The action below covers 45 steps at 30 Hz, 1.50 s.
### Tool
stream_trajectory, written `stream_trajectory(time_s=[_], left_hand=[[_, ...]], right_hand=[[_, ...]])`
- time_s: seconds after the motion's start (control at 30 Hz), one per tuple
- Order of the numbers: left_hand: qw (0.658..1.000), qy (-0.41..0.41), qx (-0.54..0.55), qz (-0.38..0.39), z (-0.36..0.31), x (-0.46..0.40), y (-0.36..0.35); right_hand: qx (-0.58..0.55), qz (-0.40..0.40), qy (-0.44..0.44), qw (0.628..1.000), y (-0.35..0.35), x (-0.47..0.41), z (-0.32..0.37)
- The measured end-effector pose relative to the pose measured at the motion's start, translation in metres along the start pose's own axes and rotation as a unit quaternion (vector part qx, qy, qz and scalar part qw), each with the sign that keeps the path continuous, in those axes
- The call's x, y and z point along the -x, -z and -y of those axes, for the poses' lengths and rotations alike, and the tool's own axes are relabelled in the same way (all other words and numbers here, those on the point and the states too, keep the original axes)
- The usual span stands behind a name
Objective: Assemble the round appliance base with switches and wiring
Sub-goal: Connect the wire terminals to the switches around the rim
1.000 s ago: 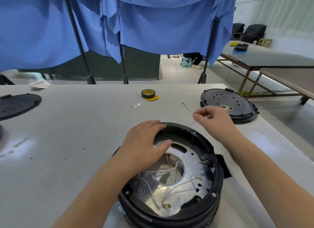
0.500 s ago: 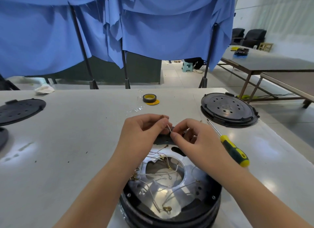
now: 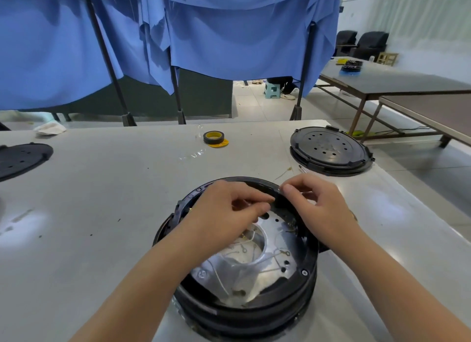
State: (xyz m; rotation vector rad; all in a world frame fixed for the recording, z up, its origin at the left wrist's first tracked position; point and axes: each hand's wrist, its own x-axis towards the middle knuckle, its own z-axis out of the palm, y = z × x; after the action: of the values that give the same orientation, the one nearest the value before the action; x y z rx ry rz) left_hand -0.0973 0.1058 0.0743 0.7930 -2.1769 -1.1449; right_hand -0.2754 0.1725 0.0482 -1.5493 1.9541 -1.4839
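Observation:
The round black appliance base (image 3: pixel 304 273) lies open side up on the table in front of me. Inside it are a silver metal plate (image 3: pixel 277 239) and loose white wires (image 3: pixel 270 259) with ring terminals. My left hand (image 3: pixel 226 209) reaches over the far inside of the base, its curled fingers and thumb pinching a thin wire end. My right hand (image 3: pixel 318 204) is beside it at the far rim, with thumb and forefinger pinched at the same spot. What sits between the fingertips is too small to make out.
A black round cover (image 3: pixel 331 150) lies at the far right, with a screwdriver tip (image 3: pixel 302 169) showing behind my right hand. A tape roll (image 3: pixel 213 137) sits mid-table and another black disc (image 3: pixel 23 159) at the left edge. Blue curtains on stands hang behind the table.
A second ago my left hand rested on the base and my right held a wire above the rim. Both hands now meet at the far rim, and my right hand hides the screwdriver.

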Motion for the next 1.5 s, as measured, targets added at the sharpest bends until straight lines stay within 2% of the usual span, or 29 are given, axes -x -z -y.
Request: stream_trajectory(time_s=[0.17, 0.5, 0.6, 0.83, 1.3, 1.5], left_hand=[[0.992, -0.006, -0.103, 0.07, 0.004, 0.001, -0.016], [0.965, 0.014, -0.216, 0.147, -0.004, -0.031, -0.024], [0.966, 0.01, -0.199, 0.163, 0.0, -0.032, -0.027], [0.98, 0.009, -0.139, 0.145, 0.01, -0.031, -0.027], [0.974, -0.038, -0.167, 0.146, 0.008, -0.03, -0.03], [0.968, -0.093, -0.186, 0.139, 0.009, -0.03, -0.033]], right_hand=[[-0.092, -0.036, -0.042, 0.994, -0.008, 0.009, -0.008], [-0.123, -0.045, -0.036, 0.991, -0.01, 0.013, -0.013], [-0.116, -0.043, -0.03, 0.992, -0.01, 0.013, -0.015], [-0.112, -0.038, -0.028, 0.993, -0.01, 0.011, -0.016], [-0.118, -0.046, -0.022, 0.992, -0.01, 0.012, -0.012], [-0.114, -0.049, -0.022, 0.992, -0.01, 0.012, -0.011]])
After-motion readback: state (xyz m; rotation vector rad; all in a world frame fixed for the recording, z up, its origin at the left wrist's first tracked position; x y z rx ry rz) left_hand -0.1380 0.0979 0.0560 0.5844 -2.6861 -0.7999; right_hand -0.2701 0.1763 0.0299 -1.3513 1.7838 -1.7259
